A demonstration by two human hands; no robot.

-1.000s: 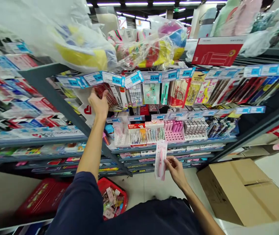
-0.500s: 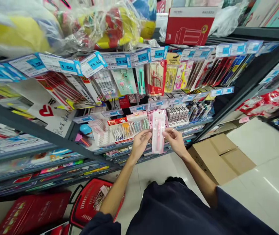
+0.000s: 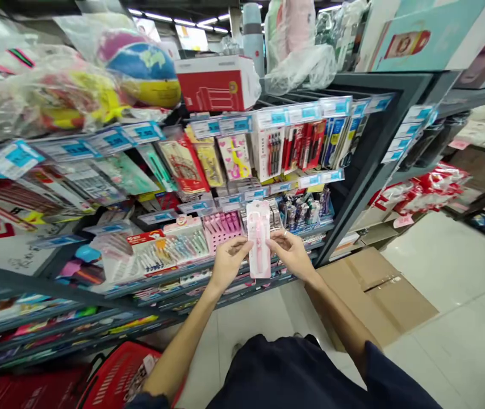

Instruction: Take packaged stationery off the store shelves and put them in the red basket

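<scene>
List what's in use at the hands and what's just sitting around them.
In use:
- pink blister pack, held upright
- left hand, pinching its edge
- right hand, pinching the other edge

Just around:
- red shopping basket, on the floor
- cardboard box, on the floor
- pink slotted display, on the shelf
- blue price tags, along the shelf

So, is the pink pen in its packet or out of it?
In it. The pink pen shows through the clear front of the packet, which sits between the left hand and right hand.
</scene>
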